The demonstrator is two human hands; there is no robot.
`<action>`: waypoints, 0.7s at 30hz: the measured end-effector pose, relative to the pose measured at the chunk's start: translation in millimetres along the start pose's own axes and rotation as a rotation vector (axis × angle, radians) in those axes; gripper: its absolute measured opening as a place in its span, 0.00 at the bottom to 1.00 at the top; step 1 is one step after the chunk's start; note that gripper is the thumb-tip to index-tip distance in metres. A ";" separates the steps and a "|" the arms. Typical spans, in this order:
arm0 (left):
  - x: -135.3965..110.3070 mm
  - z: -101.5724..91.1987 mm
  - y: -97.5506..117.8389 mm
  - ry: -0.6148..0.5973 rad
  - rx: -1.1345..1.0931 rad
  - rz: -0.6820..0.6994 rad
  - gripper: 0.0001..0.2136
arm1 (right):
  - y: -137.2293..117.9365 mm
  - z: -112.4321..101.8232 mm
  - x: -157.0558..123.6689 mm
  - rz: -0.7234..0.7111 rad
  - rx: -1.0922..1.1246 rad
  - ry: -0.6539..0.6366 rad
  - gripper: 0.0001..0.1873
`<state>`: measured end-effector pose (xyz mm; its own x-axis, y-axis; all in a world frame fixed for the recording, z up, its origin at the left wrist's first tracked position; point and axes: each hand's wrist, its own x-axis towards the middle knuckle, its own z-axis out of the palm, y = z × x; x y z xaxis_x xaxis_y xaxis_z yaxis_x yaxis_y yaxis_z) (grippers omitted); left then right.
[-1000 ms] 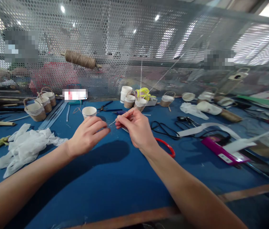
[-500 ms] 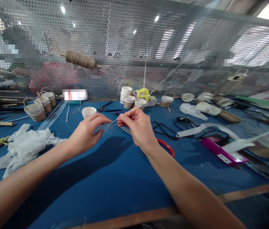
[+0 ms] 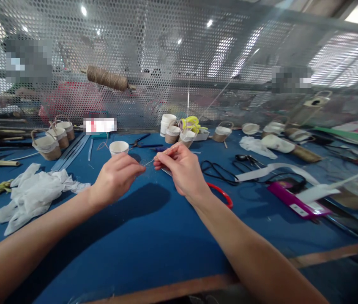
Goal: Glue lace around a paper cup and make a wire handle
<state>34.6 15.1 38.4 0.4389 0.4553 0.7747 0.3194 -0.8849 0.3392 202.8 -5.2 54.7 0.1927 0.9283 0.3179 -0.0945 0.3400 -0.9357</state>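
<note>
Over the blue table (image 3: 153, 249) my two hands meet at the middle. My right hand (image 3: 181, 171) pinches a thin needle (image 3: 151, 161) between thumb and forefinger, its tip pointing left. My left hand (image 3: 117, 177) is closed in a pinch right at that tip, on a fine thread (image 3: 188, 99) that rises toward the mesh screen. A small white paper cup (image 3: 118, 148) stands just behind my left hand. Red-handled scissors (image 3: 221, 195) lie under my right wrist.
Crumpled white fabric (image 3: 33, 192) lies at the left. Small twine-wrapped baskets (image 3: 47, 145) stand at the back left, more cups and yellow ribbon (image 3: 191, 123) at the back middle. A twine spool (image 3: 106, 79) hangs on the perforated screen (image 3: 166, 50). Black scissors (image 3: 248, 159), white tape and a magenta tool (image 3: 293, 199) lie right.
My left hand opened and lifted half a second ago, then came back down and closed in a pinch at the needle tip. My right hand stayed almost still.
</note>
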 end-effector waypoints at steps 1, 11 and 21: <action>-0.2 3.2 1.7 0.042 -0.185 -0.232 0.03 | -0.4 0.1 -0.2 -0.011 -0.001 0.004 0.10; 2.3 3.2 2.5 -0.116 -0.546 -0.580 0.08 | 1.0 -3.9 2.8 -0.091 -0.068 0.028 0.10; 5.0 -9.1 -1.2 -0.177 0.530 0.507 0.11 | 2.2 -4.5 5.0 -0.044 -0.027 0.026 0.10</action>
<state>28.7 17.5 46.7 0.7542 0.0532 0.6545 0.3836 -0.8447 -0.3733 207.9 -0.5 53.5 0.2213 0.9084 0.3548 -0.0587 0.3755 -0.9249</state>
